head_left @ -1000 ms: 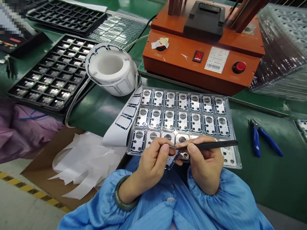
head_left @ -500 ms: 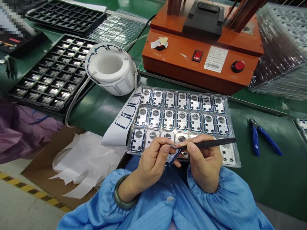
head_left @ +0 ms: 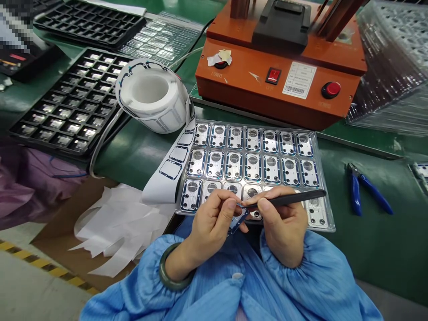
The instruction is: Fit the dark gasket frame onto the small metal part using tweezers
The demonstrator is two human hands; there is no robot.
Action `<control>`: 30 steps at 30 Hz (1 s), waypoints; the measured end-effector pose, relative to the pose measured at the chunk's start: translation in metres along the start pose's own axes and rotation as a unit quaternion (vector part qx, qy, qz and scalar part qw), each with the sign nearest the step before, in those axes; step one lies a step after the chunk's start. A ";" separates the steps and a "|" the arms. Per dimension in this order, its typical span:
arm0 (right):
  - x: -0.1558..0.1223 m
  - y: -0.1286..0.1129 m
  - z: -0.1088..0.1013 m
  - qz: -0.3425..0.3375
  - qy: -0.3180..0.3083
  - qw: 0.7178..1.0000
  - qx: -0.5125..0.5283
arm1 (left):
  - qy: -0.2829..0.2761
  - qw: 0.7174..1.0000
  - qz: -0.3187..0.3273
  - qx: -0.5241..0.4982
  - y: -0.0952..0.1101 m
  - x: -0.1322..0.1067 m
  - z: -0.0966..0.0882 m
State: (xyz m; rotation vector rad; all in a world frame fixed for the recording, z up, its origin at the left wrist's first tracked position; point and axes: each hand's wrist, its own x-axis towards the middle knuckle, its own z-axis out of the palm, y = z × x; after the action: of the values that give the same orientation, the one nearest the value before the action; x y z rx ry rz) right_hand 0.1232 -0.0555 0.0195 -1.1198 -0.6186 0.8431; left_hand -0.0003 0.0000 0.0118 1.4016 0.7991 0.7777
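Observation:
My left hand (head_left: 214, 223) is closed on a small metal plate with a blue border (head_left: 238, 220), held tilted over the near edge of a clear tray. My right hand (head_left: 284, 223) pinches black tweezers (head_left: 294, 198), their tip at the plate's upper edge beside my left fingertips. The exact contact is hidden by the fingers. Beneath and beyond my hands lies the clear plastic tray (head_left: 329, 216), holding rows of silver plates, many with blue borders. Left of it stands a roll of white backing tape (head_left: 160, 96), its loose strip (head_left: 163, 183) carrying blue frame-shaped stickers.
An orange machine (head_left: 250, 93) with a red switch stands behind the tray. Blue-handled nippers (head_left: 364, 189) lie at right, near stacked clear trays (head_left: 394, 67). A black tray of small parts (head_left: 20, 127) sits at left. White paper scraps (head_left: 123, 227) fill a cardboard box below the table edge.
Both hands stay nearly in place, still holding the plate and the tweezers. The tweezers and plate shift very slightly, and the whole view moves a little.

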 end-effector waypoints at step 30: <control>-0.001 0.001 -0.001 0.009 -0.005 1.000 -0.027 | 0.004 0.998 -0.043 -0.046 0.001 -0.001 -0.002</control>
State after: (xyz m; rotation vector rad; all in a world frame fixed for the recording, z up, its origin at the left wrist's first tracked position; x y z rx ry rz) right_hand 0.1227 -0.0563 0.0179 -1.1719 -0.6435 0.8528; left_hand -0.0024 0.0005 0.0123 1.2753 0.8150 0.7456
